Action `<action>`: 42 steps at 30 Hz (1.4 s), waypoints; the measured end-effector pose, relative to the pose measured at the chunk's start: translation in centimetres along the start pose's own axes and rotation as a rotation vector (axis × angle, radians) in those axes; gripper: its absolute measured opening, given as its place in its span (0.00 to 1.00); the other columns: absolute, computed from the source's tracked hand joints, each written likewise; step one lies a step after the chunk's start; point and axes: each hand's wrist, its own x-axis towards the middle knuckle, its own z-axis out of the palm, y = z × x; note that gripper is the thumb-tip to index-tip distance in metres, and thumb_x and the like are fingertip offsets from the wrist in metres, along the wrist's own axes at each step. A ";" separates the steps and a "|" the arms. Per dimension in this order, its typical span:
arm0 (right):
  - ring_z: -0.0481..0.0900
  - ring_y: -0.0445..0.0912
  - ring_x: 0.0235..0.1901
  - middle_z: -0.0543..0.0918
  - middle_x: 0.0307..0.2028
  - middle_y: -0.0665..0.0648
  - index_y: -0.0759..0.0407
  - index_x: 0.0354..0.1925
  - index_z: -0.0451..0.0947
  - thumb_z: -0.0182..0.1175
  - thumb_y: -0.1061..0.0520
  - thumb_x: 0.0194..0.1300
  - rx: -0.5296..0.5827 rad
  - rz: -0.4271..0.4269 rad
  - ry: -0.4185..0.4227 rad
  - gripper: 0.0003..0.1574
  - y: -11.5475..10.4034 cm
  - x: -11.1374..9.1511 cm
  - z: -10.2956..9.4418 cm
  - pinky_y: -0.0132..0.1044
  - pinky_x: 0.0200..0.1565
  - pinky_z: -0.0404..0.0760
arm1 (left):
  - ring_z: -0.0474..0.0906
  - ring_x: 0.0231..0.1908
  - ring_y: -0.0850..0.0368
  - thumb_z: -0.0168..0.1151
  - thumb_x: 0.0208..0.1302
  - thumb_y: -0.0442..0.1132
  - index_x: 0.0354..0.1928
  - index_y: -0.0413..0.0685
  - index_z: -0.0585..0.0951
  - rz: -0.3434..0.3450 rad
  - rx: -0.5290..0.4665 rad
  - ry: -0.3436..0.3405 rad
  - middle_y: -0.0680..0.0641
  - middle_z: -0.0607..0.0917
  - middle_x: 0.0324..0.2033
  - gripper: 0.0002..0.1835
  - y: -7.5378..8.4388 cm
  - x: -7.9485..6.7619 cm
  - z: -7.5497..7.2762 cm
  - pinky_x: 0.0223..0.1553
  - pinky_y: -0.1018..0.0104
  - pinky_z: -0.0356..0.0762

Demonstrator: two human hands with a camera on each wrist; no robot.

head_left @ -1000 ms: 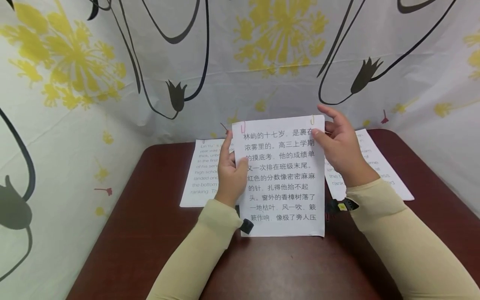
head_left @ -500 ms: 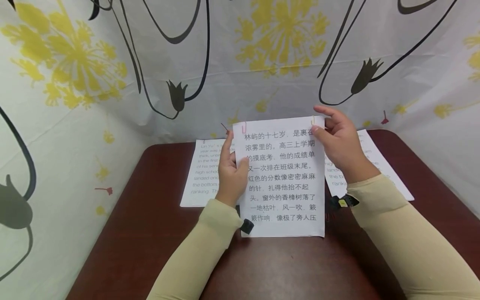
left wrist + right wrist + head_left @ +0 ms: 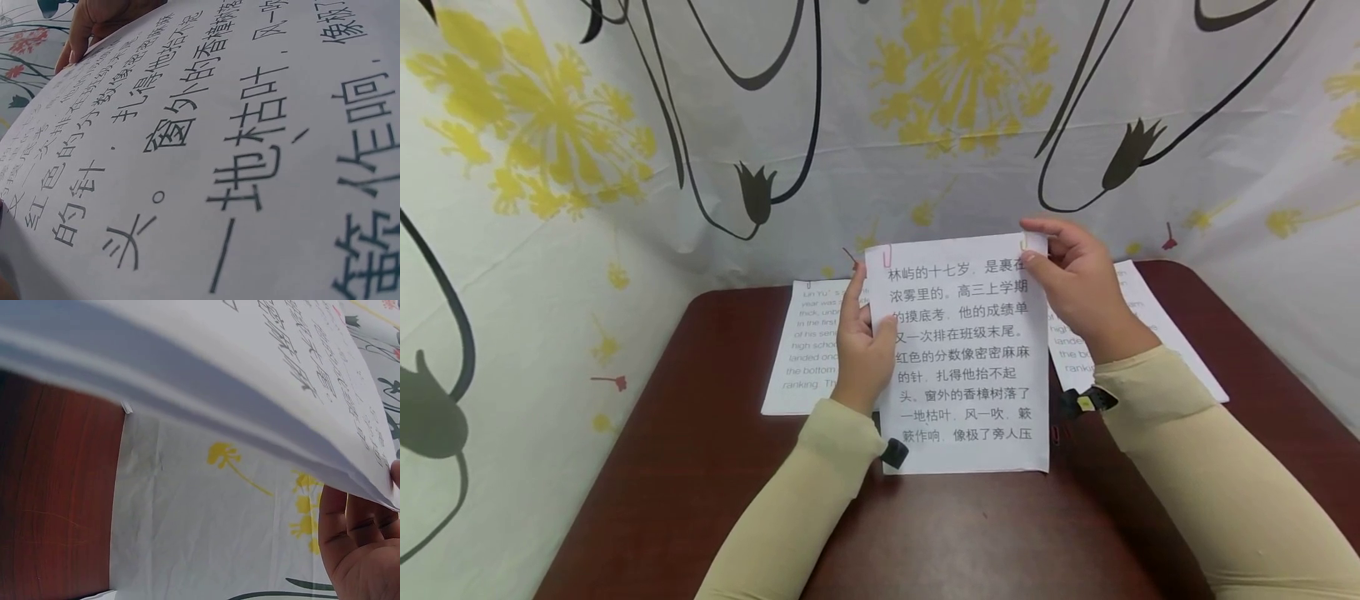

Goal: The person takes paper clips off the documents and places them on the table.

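A thin stack of white sheets (image 3: 962,375) printed with large Chinese characters is held upright in the head view. A pink paper clip (image 3: 887,257) sits on its top left edge, and a yellow paper clip (image 3: 1023,243) near the top right corner. My left hand (image 3: 862,354) grips the left edge, thumb on the front. The upper right corner is pinched by my right hand (image 3: 1078,287), thumb in front just below the yellow clip and index finger along the top edge. In the right wrist view, layered sheet edges (image 3: 206,415) show beside the right hand (image 3: 365,544).
English-printed sheets lie on the dark red table (image 3: 700,467): a left sheet (image 3: 801,350) and a right sheet (image 3: 1172,350), both partly covered. A small red clip (image 3: 1056,435) lies right of the held stack. A flower-patterned curtain (image 3: 880,125) hangs behind.
My right index finger has lowered and shifted left over the stack's top edge, toward the yellow paper clip. The left hand and the stack have stayed nearly still.
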 end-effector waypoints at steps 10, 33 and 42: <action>0.85 0.42 0.37 0.87 0.42 0.46 0.55 0.64 0.82 0.60 0.61 0.77 -0.014 -0.004 -0.001 0.21 -0.2 0.2 -0.1 0.29 0.34 0.85 | 0.90 0.31 0.49 0.52 0.76 0.28 0.79 0.93 0.53 0.015 0.001 0.001 0.48 0.89 0.48 0.48 0.0 0.1 0.0 0.22 0.63 0.84; 0.86 0.42 0.38 0.87 0.43 0.47 0.56 0.64 0.82 0.60 0.62 0.76 -0.014 -0.009 -0.009 0.21 -0.6 0.5 -0.2 0.29 0.35 0.87 | 0.90 0.30 0.49 0.52 0.76 0.28 0.79 0.92 0.54 0.011 -0.007 0.002 0.48 0.89 0.48 0.47 0.1 0.0 0.0 0.20 0.67 0.79; 0.86 0.41 0.36 0.88 0.41 0.47 0.58 0.63 0.83 0.59 0.64 0.75 0.011 -0.029 -0.006 0.21 -0.7 0.6 -0.1 0.28 0.35 0.86 | 0.90 0.31 0.49 0.52 0.76 0.28 0.79 0.93 0.54 0.014 -0.006 0.002 0.48 0.89 0.48 0.47 0.0 0.0 0.0 0.20 0.67 0.79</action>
